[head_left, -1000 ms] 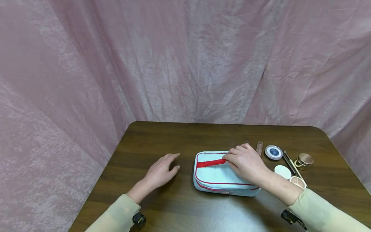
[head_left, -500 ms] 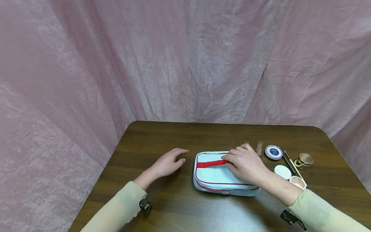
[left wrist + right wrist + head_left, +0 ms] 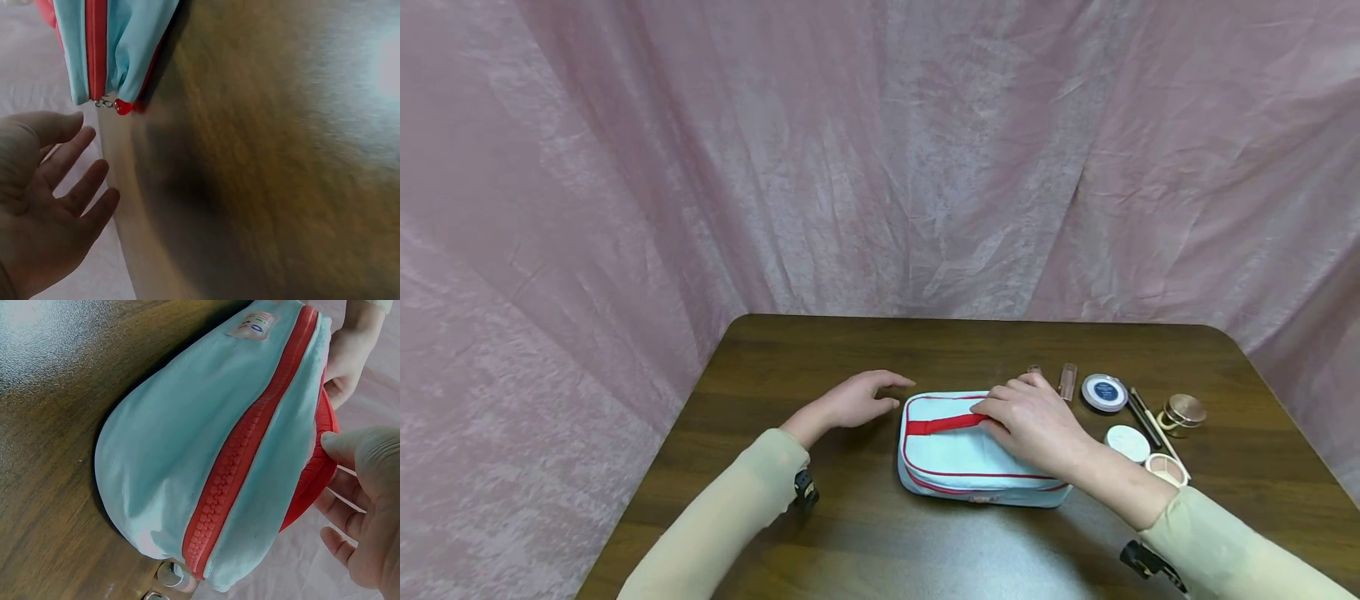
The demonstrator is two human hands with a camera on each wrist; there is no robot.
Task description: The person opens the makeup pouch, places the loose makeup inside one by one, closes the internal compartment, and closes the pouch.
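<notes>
A light-blue cosmetic bag [image 3: 981, 457] with red piping lies on the table, its toothed red zipper [image 3: 228, 469] running along the side. My right hand [image 3: 1036, 421] pinches the bag's red carry handle [image 3: 942, 425] between thumb and fingers, the thumb on top of the strap in the right wrist view. Just off the bag's left end is my left hand [image 3: 853, 400], fingers extended and apart from it, holding nothing. In the left wrist view, a red zipper charm [image 3: 123, 107] hangs at that end, close to the left fingertips.
Right of the bag lie a blue-and-white round compact [image 3: 1103, 392], a white-lidded jar [image 3: 1127, 443], a pale round compact [image 3: 1167, 469], a gold-lidded jar [image 3: 1183, 408], slim pencils [image 3: 1150, 421] and a small clear tube [image 3: 1067, 381]. A pink curtain [image 3: 880, 167] hangs behind the table.
My left hand has moved right and farther from me, up to the bag's left end. The right hand stays on the handle, and the bag lies where it was.
</notes>
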